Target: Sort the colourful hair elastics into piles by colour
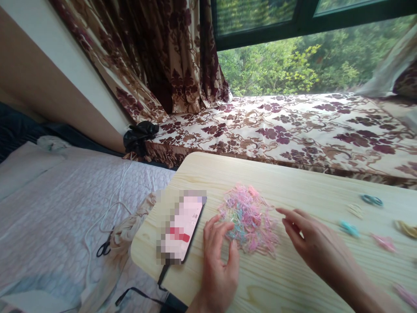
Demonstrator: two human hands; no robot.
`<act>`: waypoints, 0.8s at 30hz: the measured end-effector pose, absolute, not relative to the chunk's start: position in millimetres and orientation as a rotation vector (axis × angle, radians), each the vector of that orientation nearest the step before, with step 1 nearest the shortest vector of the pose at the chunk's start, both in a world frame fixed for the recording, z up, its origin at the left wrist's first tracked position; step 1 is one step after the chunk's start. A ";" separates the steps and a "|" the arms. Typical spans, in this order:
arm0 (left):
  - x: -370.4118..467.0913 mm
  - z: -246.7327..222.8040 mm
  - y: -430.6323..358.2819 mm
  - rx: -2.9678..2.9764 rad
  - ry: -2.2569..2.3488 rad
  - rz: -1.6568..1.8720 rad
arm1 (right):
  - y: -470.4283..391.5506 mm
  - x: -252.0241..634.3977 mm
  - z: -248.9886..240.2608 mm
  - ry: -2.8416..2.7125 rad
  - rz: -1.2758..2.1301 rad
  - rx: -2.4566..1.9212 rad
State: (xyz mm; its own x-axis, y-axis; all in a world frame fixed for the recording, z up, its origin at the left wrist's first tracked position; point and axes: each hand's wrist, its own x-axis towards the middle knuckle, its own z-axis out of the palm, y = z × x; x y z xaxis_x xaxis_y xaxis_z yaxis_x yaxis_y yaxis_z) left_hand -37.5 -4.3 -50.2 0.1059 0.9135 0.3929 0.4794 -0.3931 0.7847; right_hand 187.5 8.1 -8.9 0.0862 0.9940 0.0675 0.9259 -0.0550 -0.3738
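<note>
While a large tangle of thin, mixed-colour strands (249, 219) lies mid-worktop (273, 287), six small groups sit apart to its right: dark teal (372, 200), cream (355, 211), turquoise (349, 228), pink (383, 242), tan (406, 229) and lilac (405, 294). Separating by colour looks begun, with most of the tangle left. The left hand (220, 256) curves loosely at the tangle's near-left edge, thumb away from fingers; the right hand (301, 232) hovers just beside its right edge, fingertips close together, though whether they pinch a strand I cannot tell.
</note>
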 end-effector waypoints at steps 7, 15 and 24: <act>-36.9 -48.9 -3.8 1.932 1.340 1.239 | 36.3 200.2 -16.3 -1.905 0.314 -2.111; -37.0 -48.9 -2.1 1.971 1.357 1.258 | 45.5 199.0 -15.5 -1.898 0.364 -2.121; -36.1 -47.7 -1.6 1.980 1.353 1.260 | 45.2 198.1 -16.8 -1.903 0.393 -2.079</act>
